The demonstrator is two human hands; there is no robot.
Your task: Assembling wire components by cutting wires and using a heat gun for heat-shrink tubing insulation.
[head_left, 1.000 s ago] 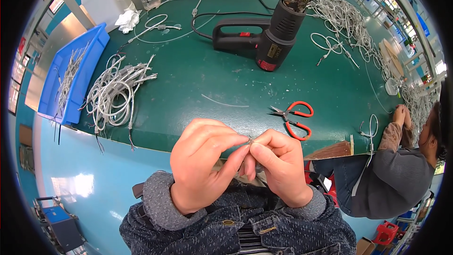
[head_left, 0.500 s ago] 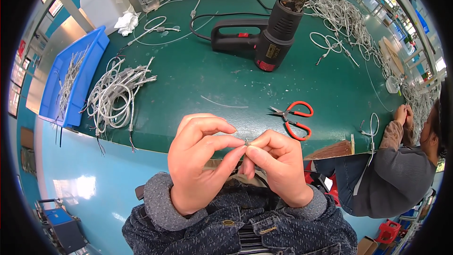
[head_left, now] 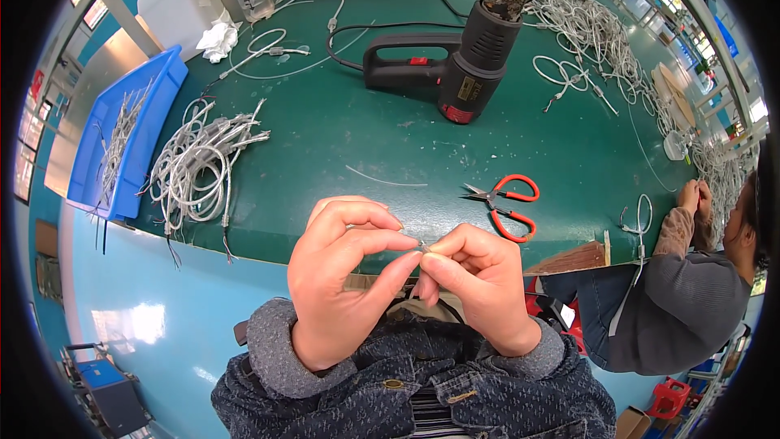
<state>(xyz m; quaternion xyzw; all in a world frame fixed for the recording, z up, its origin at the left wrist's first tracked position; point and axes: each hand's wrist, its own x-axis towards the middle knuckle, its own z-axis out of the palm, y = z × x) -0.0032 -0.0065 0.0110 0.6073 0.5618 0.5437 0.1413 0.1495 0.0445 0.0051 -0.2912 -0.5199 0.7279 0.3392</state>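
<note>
Just off the near edge of the table, both hands meet fingertip to fingertip. A tiny silvery wire end (head_left: 424, 247) pokes out between them; most of it is covered by fingers. My right hand (head_left: 481, 283) pinches it between thumb and forefinger, its other fingers curled under. My left hand (head_left: 345, 272) has thumb and forefinger tips closing on the same end, the other fingers lifted. Red-handled snips (head_left: 512, 205) lie on the green table with blades parted, beyond my right hand. A short clear strand (head_left: 386, 180) lies beyond my left hand.
A black heat gun (head_left: 475, 57) stands nozzle-up at the far middle. On the left are a bundle of clear-sheathed cables (head_left: 203, 158) and a blue tray (head_left: 130, 187) of wires. A cable heap (head_left: 585, 28) lies far right. A co-worker (head_left: 682, 301) sits at the right.
My hands stay nearly in place. The left fingertips have shifted slightly at the wire end, which shows at a slightly different angle. Nothing on the table has moved.
</note>
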